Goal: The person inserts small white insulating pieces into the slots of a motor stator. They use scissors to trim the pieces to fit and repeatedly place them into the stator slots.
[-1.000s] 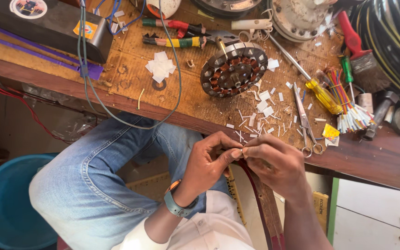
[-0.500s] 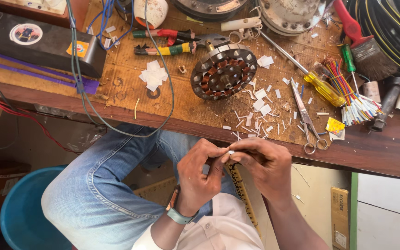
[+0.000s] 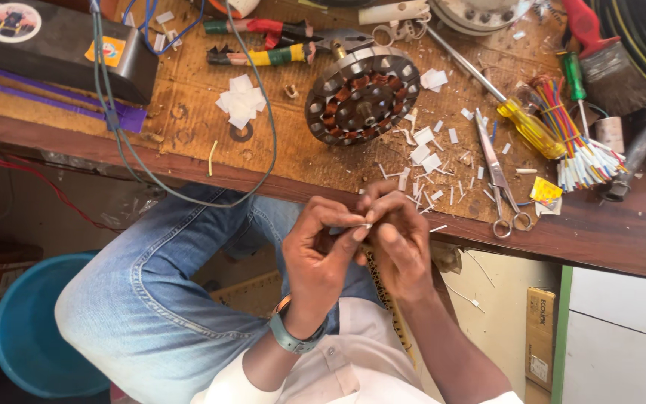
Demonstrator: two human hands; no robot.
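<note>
Seen from the head camera, the person sits at a worn wooden workbench [image 3: 188, 112] with both hands raised together just in front of its near edge, above a knee in blue jeans [image 3: 151, 299]. The left hand [image 3: 319, 251], with a watch [image 3: 293, 340] on its wrist, and the right hand [image 3: 401, 239] meet fingertip to fingertip, and both are pinched on a small white slip [image 3: 366, 224] held between them; it is too small to say for certain whether it is paper or thin sleeving. The slip sits just off the bench edge, not resting on anything. On the bench just beyond the hands lie scattered white paper bits [image 3: 428, 153], and behind those a round motor stator [image 3: 362, 95] with copper windings lies flat. To the right of the stator, scissors [image 3: 499, 176] lie near the edge, with a yellow-handled screwdriver [image 3: 525, 123] and a bundle of coloured wires [image 3: 573, 142] further right. Pliers [image 3: 278, 41] with red and green grips lie at the back of the bench, a small heap of white paper squares [image 3: 239, 101] to the left of the stator, and a grey cable [image 3: 188, 194] loops over the edge. A blue bucket [image 3: 24, 322] stands on the floor at lower left.
</note>
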